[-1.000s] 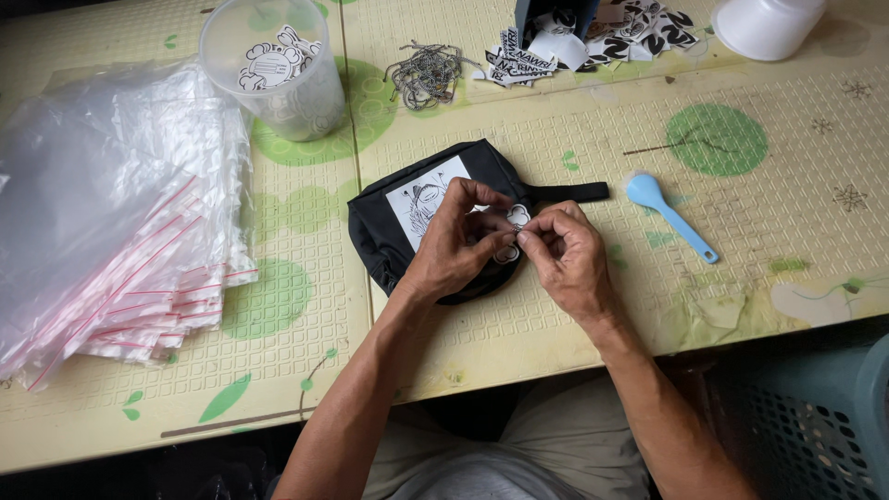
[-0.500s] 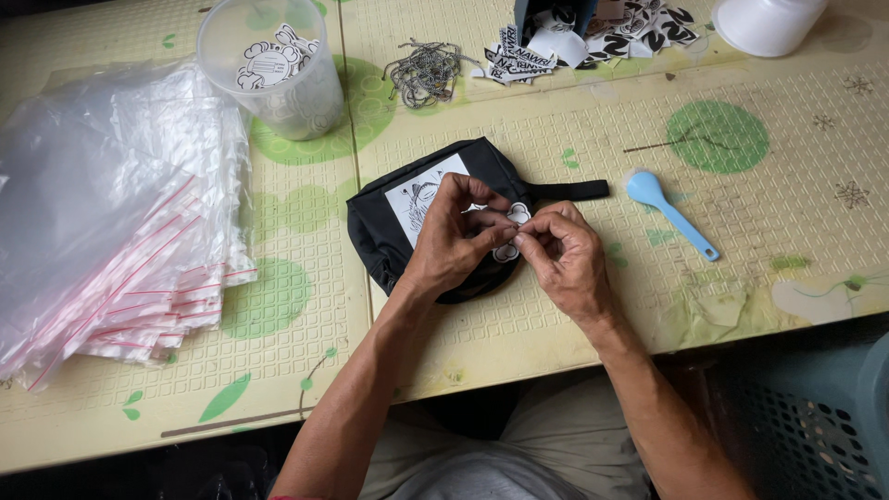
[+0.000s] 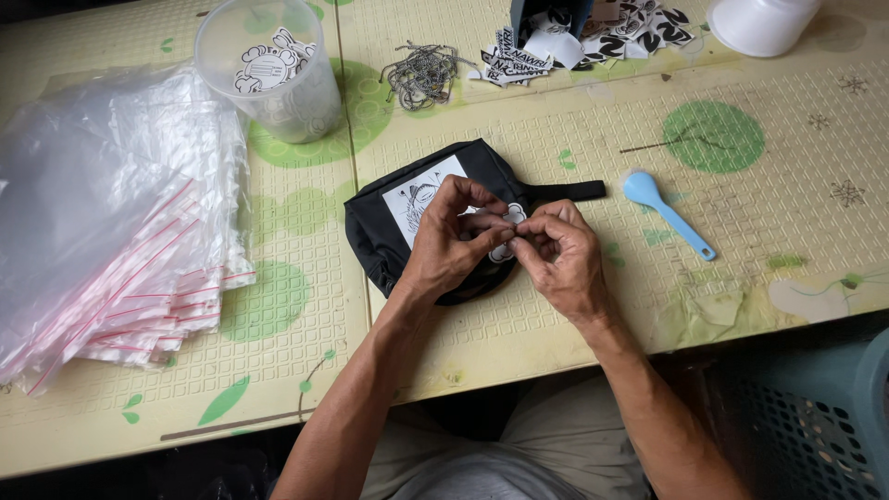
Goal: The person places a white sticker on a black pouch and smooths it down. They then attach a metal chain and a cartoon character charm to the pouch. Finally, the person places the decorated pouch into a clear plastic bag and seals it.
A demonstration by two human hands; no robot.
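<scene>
Between your fingertips you had a small white charm, left hand and right hand both pinching it just above the black pouch. Looked mid-assembly to me; chains sat untouched well beyond your fingers.

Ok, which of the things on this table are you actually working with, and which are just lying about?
In hand:
left hand and right hand pinching a small white round tag
black pouch under them

Lying about:
blue spoon
clear bags
plastic tub of stickers
chain pile
loose stickers
</scene>
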